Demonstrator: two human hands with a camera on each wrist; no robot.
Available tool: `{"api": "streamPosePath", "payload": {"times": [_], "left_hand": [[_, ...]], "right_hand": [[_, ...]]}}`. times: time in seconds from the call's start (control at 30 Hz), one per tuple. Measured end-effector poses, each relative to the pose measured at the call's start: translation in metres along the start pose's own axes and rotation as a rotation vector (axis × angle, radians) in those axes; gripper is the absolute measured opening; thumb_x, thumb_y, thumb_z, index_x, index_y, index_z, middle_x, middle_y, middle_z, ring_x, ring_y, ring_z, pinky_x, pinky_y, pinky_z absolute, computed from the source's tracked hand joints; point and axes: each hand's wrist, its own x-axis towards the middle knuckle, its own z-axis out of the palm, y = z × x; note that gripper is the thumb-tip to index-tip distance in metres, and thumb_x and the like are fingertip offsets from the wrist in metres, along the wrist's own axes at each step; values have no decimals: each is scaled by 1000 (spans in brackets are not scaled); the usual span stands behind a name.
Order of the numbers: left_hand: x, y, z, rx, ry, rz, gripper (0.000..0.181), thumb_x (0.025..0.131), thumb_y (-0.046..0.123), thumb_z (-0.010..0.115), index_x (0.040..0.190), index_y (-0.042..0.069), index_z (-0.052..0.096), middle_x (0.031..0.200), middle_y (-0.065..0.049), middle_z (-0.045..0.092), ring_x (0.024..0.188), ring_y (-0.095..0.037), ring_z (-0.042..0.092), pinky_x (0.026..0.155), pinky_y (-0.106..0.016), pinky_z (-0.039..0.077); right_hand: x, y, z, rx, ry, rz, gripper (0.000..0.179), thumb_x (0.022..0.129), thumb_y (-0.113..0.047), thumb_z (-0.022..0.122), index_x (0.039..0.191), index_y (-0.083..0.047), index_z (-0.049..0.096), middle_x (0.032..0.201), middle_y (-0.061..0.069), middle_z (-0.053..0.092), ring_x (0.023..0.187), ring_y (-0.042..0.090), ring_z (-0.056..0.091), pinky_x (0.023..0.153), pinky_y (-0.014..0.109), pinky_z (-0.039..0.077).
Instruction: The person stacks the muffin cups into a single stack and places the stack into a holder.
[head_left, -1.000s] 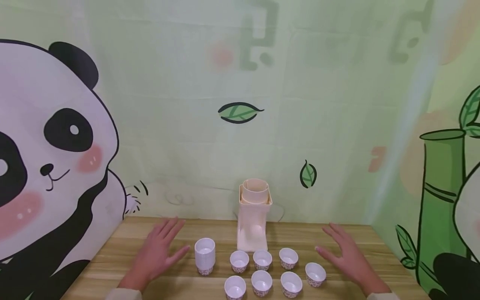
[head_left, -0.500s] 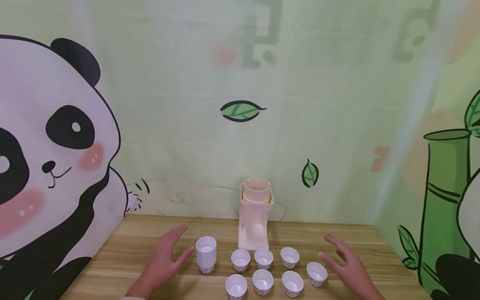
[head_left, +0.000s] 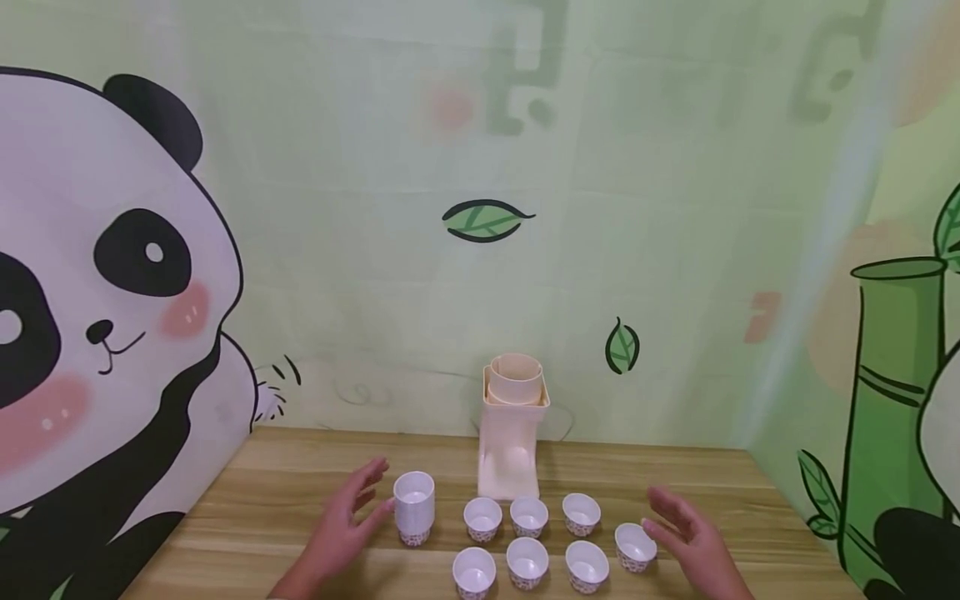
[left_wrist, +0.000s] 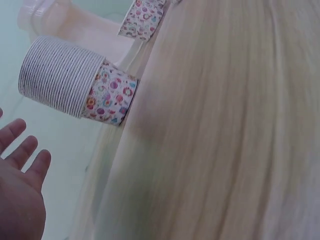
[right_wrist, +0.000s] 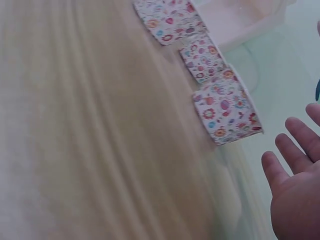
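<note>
My left hand point(head_left: 347, 520) hovers with spread fingers just left of a tall stack of nested paper cups point(head_left: 414, 508), its thumb close to the stack's side. In the left wrist view the stack point(left_wrist: 75, 80) shows many white rims and a floral-printed bottom cup; the fingers point(left_wrist: 39, 167) are apart from it. My right hand point(head_left: 693, 533) holds nothing, its fingers slightly bent, thumb tip near the rightmost single cup point(head_left: 635, 547). From the right wrist, that floral cup point(right_wrist: 227, 107) stands beside the open fingers point(right_wrist: 275, 170). Several more single cups point(head_left: 527, 563) stand in two rows between the hands.
A pale pink stand point(head_left: 510, 458) with a round ring-like piece point(head_left: 516, 379) on top rises behind the cups. The wooden table point(head_left: 300, 467) ends at a green wall cloth point(head_left: 360, 275) printed with a panda, leaves and bamboo.
My left hand has moved right, up to the cup stack. My right hand has come lower, nearer the rightmost cup, its fingers a little more bent. The cups have stayed in place.
</note>
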Motion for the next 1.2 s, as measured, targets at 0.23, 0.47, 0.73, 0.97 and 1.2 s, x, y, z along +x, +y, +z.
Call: {"api": "streamPosePath", "payload": {"times": [0.23,0.47,0.73,0.97,1.2], "left_hand": [[1,-2,6,-146,-19,-131,61,95,16,72,150,6,47,144,-17,59,133,-35,55,112,-48,46],[3,-5,10,-223,-69,-167,59,94,16,74,146,3,50,145,-19,58,135,-38,55,114,-50,44],[6,-9,14,-284,-84,-217,60,92,14,76,145,1,52,146,-19,58,134,-37,56,112,-45,46],[8,-8,16,-300,-96,-242,58,91,13,77,143,-1,54,143,-19,60,132,-36,58,111,-44,48],[10,-8,18,-279,-90,-255,58,90,14,78,142,1,55,140,-17,63,130,-34,60,112,-48,47]], "right_hand": [[-4,4,7,32,-17,82,67,90,-16,79,146,5,49,149,27,53,134,35,56,95,19,54],[-3,9,7,-70,-61,96,68,83,-16,86,140,7,55,141,28,59,130,39,61,99,32,56],[-2,15,8,-62,-123,112,73,79,-16,89,139,8,55,140,24,62,125,24,63,96,20,54],[-5,15,7,-50,-158,86,75,80,-14,88,140,13,51,143,29,58,117,7,63,99,23,54],[-4,17,8,-37,-161,87,75,80,-13,88,139,14,51,142,30,58,116,5,62,101,26,54]]}}
